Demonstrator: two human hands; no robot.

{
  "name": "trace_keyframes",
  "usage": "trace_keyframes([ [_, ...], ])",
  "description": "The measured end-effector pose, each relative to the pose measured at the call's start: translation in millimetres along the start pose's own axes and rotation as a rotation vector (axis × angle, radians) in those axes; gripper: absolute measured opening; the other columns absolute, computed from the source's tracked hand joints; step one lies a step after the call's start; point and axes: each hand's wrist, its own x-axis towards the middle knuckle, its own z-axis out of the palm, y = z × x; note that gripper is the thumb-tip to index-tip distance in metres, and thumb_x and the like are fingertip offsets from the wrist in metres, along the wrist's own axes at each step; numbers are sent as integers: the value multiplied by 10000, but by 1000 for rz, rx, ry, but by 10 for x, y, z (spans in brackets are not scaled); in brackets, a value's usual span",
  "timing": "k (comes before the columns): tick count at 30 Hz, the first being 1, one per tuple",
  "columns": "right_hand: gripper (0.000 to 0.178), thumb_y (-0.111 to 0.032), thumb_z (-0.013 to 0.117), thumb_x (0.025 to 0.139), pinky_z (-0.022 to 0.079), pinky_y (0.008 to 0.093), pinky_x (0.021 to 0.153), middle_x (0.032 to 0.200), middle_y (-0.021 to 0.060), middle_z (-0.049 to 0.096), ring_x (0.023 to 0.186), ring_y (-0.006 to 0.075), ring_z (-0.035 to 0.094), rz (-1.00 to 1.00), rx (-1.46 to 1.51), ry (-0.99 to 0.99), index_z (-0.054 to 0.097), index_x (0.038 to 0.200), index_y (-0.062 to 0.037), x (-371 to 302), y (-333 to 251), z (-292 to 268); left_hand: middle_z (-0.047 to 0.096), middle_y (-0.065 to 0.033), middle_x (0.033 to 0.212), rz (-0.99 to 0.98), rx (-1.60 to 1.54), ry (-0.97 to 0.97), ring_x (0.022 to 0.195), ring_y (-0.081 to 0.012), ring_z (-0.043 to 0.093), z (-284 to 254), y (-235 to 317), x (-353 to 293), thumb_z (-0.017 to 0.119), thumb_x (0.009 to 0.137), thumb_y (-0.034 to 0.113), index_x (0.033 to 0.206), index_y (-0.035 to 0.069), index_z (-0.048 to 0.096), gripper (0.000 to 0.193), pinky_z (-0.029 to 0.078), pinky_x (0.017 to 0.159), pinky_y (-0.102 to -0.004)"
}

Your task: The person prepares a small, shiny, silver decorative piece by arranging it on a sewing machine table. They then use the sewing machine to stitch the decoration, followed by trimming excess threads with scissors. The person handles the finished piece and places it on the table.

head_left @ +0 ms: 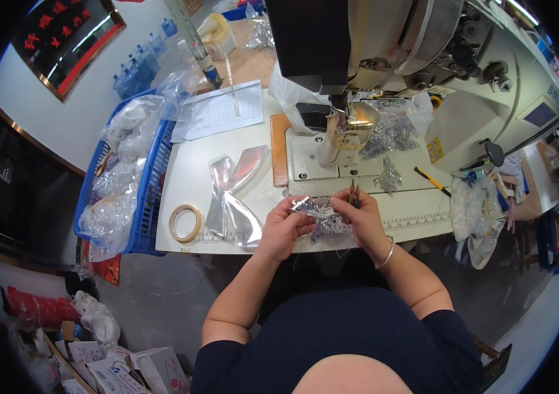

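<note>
Close to the table's front edge, my left hand point(282, 228) is closed on one end of a clear plastic piece with shiny stones point(307, 207). My right hand point(365, 217) pinches its other side, and small thread snips point(353, 193) stick up from between those fingers. Fine threads hang below the piece. Just beyond my hands is the sewing machine point(384, 39), its needle area partly hidden by its own parts. A stone-covered appliqué point(388, 176) lies on the machine bed, in front of a heap of similar sparkling pieces point(387, 136).
Left of my hands lie clear plastic strips point(225, 210) and a tape roll point(185, 222). A blue basket point(153, 190) full of plastic bags stands against the table's left side. Paper sheets point(220, 108) lie farther back. A yellow-and-black pen-like tool point(431, 181) rests at right.
</note>
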Motion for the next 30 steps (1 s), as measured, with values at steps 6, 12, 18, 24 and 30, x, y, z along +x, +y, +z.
trace_keyframes([
  [6,118,-117,693,797,380,177,569,704,-30,583,624,23,481,-84,-114,35,634,848,-28,-6,-24,18,599,-89,1034,80,-16,-96,912,-180,607,43,31,-49,548,825,-25,1154,29,500,337,514,803,-312],
  [12,117,-112,691,796,411,185,600,714,-16,599,642,34,504,-112,-212,40,637,831,-14,-20,-30,30,582,-74,1024,230,166,12,922,-150,584,136,-104,-10,620,783,-54,1139,20,499,384,500,798,-284],
  [18,119,-111,693,794,415,185,607,718,-15,605,647,35,509,-132,-200,12,644,843,-14,-10,-26,-12,589,-76,983,181,155,2,866,-134,586,133,-88,9,622,816,-7,1126,15,506,331,504,780,-271],
  [24,114,-105,690,795,415,185,600,716,-14,606,644,31,507,-135,-207,32,641,840,-11,-18,0,-27,588,-82,968,178,152,-12,851,-126,583,160,-78,-7,599,837,6,1119,15,507,297,500,778,-262],
  [30,120,-108,690,794,421,190,598,718,-8,611,643,34,512,-145,-276,50,637,832,-8,-11,-6,-13,574,-60,926,130,52,2,838,-120,576,157,-95,11,609,822,-10,1110,12,503,308,497,757,-262],
])
